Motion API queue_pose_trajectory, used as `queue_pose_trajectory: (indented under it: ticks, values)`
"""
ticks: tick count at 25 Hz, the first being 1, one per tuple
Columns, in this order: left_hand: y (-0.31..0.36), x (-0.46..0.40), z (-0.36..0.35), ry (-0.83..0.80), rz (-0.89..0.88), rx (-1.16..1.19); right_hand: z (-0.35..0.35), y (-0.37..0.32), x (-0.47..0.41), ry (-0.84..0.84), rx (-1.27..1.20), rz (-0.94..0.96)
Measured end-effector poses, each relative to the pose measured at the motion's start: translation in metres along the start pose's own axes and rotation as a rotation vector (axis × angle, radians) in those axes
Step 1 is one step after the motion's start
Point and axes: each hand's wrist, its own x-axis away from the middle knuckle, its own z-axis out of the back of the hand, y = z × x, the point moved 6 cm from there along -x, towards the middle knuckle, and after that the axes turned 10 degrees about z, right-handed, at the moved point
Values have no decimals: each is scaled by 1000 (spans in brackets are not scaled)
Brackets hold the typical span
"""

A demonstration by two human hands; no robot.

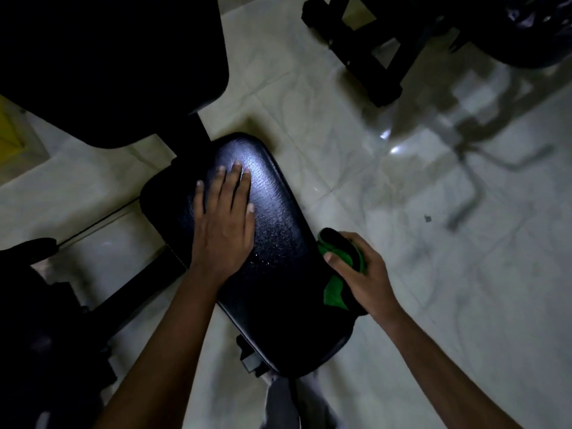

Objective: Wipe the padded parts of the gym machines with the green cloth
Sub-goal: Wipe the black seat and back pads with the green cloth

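A black padded seat (278, 230) of a gym bench fills the middle of the view, with small droplets on its leather. My left hand (224, 218) lies flat on the seat's upper half, fingers straight and spread. My right hand (359, 270) grips the bunched green cloth (339, 258) at the seat's right edge, and a green corner hangs down over the pad below my palm. A second, larger black pad (117, 63), the backrest, rises at the upper left.
Glossy pale floor tiles (433, 212) spread to the right. A black machine frame (365, 48) stands at the top right. More dark equipment (40, 320) crowds the lower left. A small dark speck (427, 218) lies on the tiles.
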Motion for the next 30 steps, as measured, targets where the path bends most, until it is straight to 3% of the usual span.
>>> queue_pose_trajectory:
  ticks: [7,13,16,20,23,25,28,30]
  values:
    - [9,16,-1,-64,-133,61,-24,-26,-64,79,-48,76]
    - [9,17,5,-78,-232,-3,16,16,53,126,-33,-125]
    - [11,19,6,-107,-261,-18,15,22,58,192,-34,-130]
    - [41,35,3,-177,-527,18,5,17,30,217,-84,-112]
    - [64,58,-6,-273,-760,54,10,27,66,347,-87,-181]
    - [69,67,-9,-291,-845,33,5,37,108,521,-86,-267]
    - [70,67,-10,-269,-854,47,-22,49,156,782,-145,-421]
    - [70,68,-10,-262,-841,80,-55,49,188,870,-199,-543]
